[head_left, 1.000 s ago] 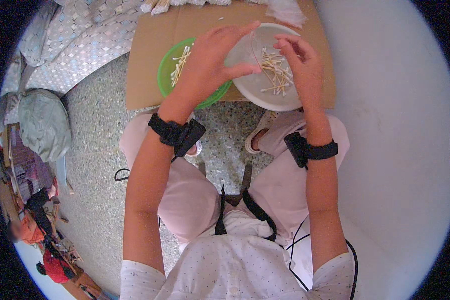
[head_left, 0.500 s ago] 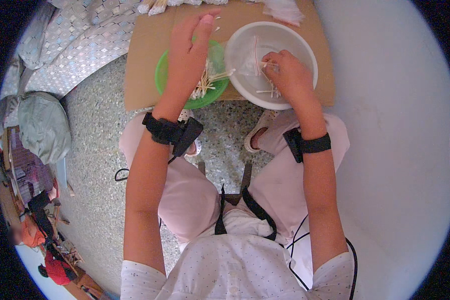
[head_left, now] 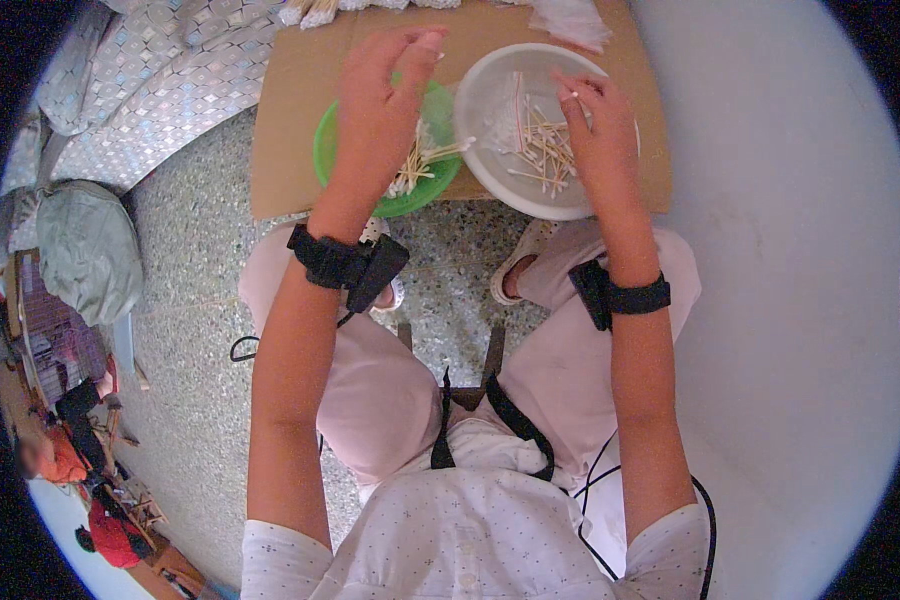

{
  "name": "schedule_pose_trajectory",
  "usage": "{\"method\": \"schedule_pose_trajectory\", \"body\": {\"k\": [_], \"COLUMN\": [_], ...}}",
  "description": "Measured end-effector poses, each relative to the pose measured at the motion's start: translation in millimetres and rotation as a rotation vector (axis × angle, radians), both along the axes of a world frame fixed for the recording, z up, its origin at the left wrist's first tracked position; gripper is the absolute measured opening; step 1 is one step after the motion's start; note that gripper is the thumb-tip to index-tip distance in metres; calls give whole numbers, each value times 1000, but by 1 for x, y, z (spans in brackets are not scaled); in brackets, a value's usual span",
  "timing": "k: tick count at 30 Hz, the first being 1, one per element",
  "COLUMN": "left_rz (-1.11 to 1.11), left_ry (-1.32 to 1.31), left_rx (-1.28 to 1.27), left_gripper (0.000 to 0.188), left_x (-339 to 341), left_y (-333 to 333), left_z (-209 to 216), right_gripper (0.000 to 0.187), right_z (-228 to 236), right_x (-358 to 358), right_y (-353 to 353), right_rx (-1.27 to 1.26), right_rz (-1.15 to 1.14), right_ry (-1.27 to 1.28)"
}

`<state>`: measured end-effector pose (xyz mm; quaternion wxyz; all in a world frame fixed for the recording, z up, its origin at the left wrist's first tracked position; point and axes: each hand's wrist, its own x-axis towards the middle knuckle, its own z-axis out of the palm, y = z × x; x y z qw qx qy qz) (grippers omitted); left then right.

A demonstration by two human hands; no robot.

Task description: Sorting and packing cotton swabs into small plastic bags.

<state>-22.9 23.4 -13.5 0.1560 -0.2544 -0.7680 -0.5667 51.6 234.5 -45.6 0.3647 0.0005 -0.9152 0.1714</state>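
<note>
My left hand (head_left: pixel 378 100) hangs over the green bowl (head_left: pixel 324 150), thumb and forefinger brought together; what they pinch, if anything, is hidden. Below it, cotton swabs (head_left: pixel 410 170) lie in that bowl, some poking over its right rim. Above the right side of the white bowl (head_left: pixel 490 190), my right hand (head_left: pixel 602 130) is closed in a pinch, with a small white swab tip showing at the fingers. Inside the white bowl, loose cotton swabs (head_left: pixel 545 150) lie crisscrossed beside a clear plastic bag (head_left: pixel 505 120) with a red-edged strip.
Both bowls rest on a brown cardboard sheet (head_left: pixel 290 130). More swab bundles (head_left: pixel 315 12) and clear bags (head_left: pixel 570 22) lie at its far edge. Patterned cloth (head_left: pixel 170 110) drapes at the left; a pale wall (head_left: pixel 770 250) stands at the right. My knees flank the near side.
My right hand has lifted out of the white bowl and moved slightly up and right, uncovering the swabs there. My left hand has barely shifted.
</note>
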Motion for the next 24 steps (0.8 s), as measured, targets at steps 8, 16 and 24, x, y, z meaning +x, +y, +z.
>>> {"method": "schedule_pose_trajectory", "body": {"k": [8,16,24], "left_rz": [-143,-215,-225], "left_ry": [261,302,167], "left_rx": [-271,-288,-266], "left_gripper": [25,21,16], "left_x": [14,16,17], "left_y": [9,12,12], "left_z": [5,2,3], "right_gripper": [29,34,24], "right_z": [32,36,30], "right_x": [7,5,-1], "right_y": [-23,-35,-33], "right_rx": [-883,-1003,-1229], "right_rz": [312,524,401], "right_ry": [-229,-135,-141]}}
